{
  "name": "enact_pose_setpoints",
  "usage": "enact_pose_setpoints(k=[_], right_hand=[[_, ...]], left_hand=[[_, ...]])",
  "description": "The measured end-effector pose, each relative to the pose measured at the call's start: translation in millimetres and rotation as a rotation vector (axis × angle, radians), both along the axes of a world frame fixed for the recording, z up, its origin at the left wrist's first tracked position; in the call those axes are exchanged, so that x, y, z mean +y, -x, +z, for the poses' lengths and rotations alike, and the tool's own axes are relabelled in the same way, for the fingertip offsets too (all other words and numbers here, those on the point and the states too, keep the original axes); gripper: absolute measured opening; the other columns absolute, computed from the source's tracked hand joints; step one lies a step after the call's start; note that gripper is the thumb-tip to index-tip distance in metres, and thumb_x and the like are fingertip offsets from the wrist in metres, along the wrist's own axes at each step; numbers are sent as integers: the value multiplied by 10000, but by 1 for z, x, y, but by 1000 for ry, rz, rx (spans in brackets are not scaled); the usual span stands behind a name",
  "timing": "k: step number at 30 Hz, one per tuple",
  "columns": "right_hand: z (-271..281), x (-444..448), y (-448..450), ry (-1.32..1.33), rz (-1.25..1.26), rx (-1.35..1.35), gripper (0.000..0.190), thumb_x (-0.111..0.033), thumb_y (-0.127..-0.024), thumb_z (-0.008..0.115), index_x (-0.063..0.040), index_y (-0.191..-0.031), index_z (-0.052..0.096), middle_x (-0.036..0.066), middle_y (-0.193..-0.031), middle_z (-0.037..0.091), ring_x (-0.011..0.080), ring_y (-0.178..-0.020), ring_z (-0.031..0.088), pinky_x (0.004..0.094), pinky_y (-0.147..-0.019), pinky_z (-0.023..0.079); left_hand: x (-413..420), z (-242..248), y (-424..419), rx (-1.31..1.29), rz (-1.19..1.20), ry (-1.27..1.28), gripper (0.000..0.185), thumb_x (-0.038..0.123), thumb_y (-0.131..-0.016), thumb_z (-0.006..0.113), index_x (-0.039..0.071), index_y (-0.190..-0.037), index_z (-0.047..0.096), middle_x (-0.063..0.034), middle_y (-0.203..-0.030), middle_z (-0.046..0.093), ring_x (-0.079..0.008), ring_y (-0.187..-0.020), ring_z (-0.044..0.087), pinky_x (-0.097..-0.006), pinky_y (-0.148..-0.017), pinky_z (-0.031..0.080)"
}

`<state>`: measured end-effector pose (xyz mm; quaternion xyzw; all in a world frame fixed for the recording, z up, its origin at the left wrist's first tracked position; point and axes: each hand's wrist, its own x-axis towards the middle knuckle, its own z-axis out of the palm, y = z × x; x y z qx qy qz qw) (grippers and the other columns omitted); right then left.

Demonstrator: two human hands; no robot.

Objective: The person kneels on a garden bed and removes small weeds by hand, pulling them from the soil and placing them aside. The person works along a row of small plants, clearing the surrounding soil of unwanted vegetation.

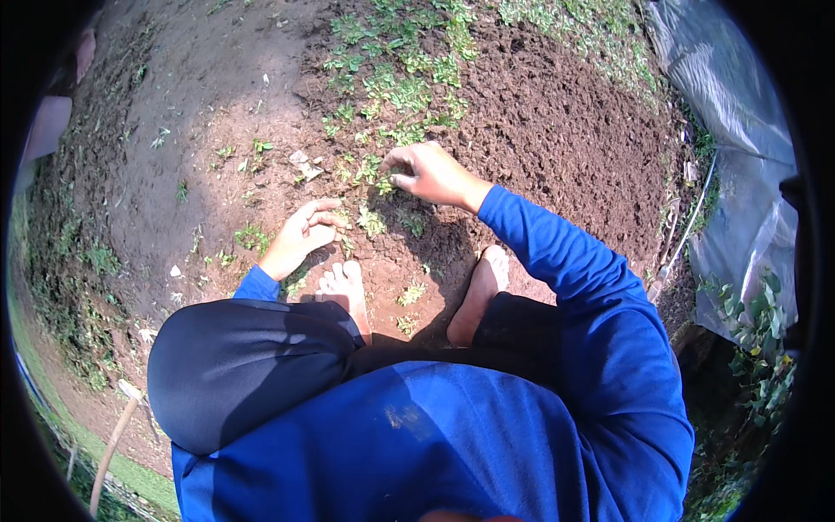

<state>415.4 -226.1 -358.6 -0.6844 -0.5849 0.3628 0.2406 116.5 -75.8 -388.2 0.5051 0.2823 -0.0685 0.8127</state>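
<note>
My right hand (430, 175) reaches over a strip of low leafy plants, thumb and curled fingers a little apart. Small green leaves (385, 186) lie right under its fingertips, and nothing is plainly held. Lower and to the left, my left hand (301, 236) hovers near my bare left foot (346, 287) with its thumb and fingers parted. Beside its fingertips grows a small light-green plant (371, 222). Between my feet, further leafy seedlings (411, 295) stand in the brown soil. My bare right foot (485, 287) rests on the soil at the right.
Loose, turned soil (561, 124) spreads to the right, bordered by a grey plastic sheet (737, 111). Denser green plants (398, 85) grow ahead. Smooth bare ground (209, 85) lies left. A wooden-handled tool (116, 437) is at the lower left. Dry leaf scraps (305, 166) lie near my hands.
</note>
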Motion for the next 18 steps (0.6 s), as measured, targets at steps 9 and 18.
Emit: enact_pose_setpoints(k=[9, 18], right_hand=[[-44, -28, -70, 232, -161, -413, 204, -169, -786, 820, -57, -905, 698, 174, -928, 734, 391, -883, 719, 480, -808, 575], [-7, 14, -43, 497, -68, -765, 177, -138, -859, 673, -32, -1002, 670, 204, -1002, 741, 370, -967, 737, 453, -826, 609]], left_hand=[[50, 13, 123, 910, -333, -1148, 718, 536, -931, 672, 135, -1500, 496, -222, -1499, 473, -433, -1405, 435, -507, -1195, 314], [8, 40, 107, 819, -300, -1163, 523, 498, -909, 701, 121, -1268, 652, -168, -1308, 585, -384, -1275, 534, -519, -1162, 344]])
